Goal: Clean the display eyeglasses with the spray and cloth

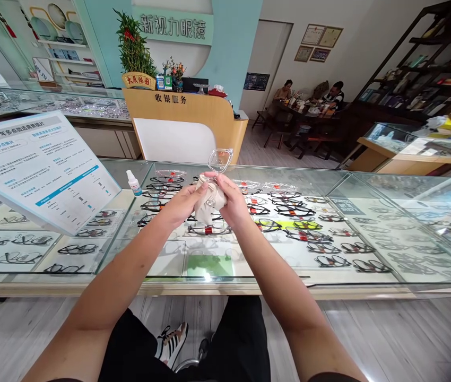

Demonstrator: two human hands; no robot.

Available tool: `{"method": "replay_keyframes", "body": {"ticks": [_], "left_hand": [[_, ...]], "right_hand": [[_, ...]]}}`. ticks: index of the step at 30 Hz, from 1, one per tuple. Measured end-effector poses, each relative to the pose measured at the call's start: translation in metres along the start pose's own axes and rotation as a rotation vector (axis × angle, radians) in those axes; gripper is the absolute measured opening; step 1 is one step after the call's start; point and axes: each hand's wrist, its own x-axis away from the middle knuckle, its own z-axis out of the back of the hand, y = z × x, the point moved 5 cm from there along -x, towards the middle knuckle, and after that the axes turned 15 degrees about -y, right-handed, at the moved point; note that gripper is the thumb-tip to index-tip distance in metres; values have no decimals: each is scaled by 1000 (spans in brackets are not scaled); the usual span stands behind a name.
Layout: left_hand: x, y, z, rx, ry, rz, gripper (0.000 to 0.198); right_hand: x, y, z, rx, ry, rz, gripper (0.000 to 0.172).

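Clear-framed eyeglasses point(220, 160) are held up in front of me over the glass counter, one lens standing above my fingers. My left hand point(188, 200) is closed on a pale beige cleaning cloth point(206, 208), which is wrapped around the lower part of the glasses. My right hand point(231, 195) pinches the frame from the other side, close against the cloth. The fingers and the cloth hide the other lens and much of the frame. A small white spray bottle point(133, 183) with a blue label stands upright on the counter, left of my hands.
Beneath the glass counter point(170, 279) lie rows of eyeglasses point(295, 210). A large printed sign point(42, 170) leans at the left. Behind stands a wooden cashier desk point(185, 127) with a plant point(132, 48). Two people sit at a dark table point(309, 114) far back.
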Motion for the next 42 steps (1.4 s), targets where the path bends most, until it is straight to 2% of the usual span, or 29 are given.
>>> {"method": "replay_keyframes", "body": {"ticks": [8,16,24,27,32,37,42], "left_hand": [[1,9,-5,-3,21,-72,65],[3,11,-5,-78,174,-152,62],[3,13,0,-136,77,-62,65],[3,13,4,-173,45,-33,63],[2,12,7,-152,111,-96,61],[3,12,3,-106,165,-116,69],[5,15,0,-125,197,-152,68]], "right_hand": [[2,-2,-2,-106,21,-9,48],[3,1,-9,-162,-1,-18,52],[1,1,-3,-155,15,-16,47],[1,4,-2,-139,19,-43,49],[1,10,-3,-113,15,-49,52],[-2,11,-1,7,-36,11,53],[-2,8,0,122,-78,77,50]]}}
